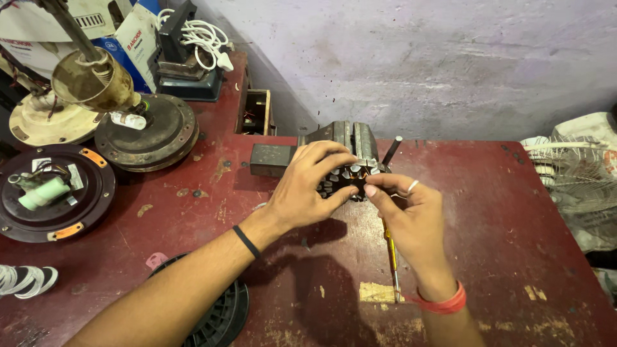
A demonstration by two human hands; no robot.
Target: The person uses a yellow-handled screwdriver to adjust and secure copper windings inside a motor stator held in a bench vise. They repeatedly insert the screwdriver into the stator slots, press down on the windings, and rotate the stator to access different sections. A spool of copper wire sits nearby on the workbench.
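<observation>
Left hand (308, 186) gripped the round grey slotted metal stator core (344, 180) clamped in a grey bench vise (350, 144) on the worn red table (501, 212). Right hand (411, 215) pinched its rim (yellow-handled screwdriver (391, 257) lay beneath).

Both hands, left hand (308, 186) and right hand (408, 215), pinch what looks like a motor stator (344, 178) on the red table (514, 212).

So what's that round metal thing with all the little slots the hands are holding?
The round slotted metal core looks like a fan motor's inside: grey steel teeth in a ring, with coppery wire between some. It sits clamped in the grey bench vise on the worn red table. The left hand grips it; the right hand pinches its edge.
</observation>
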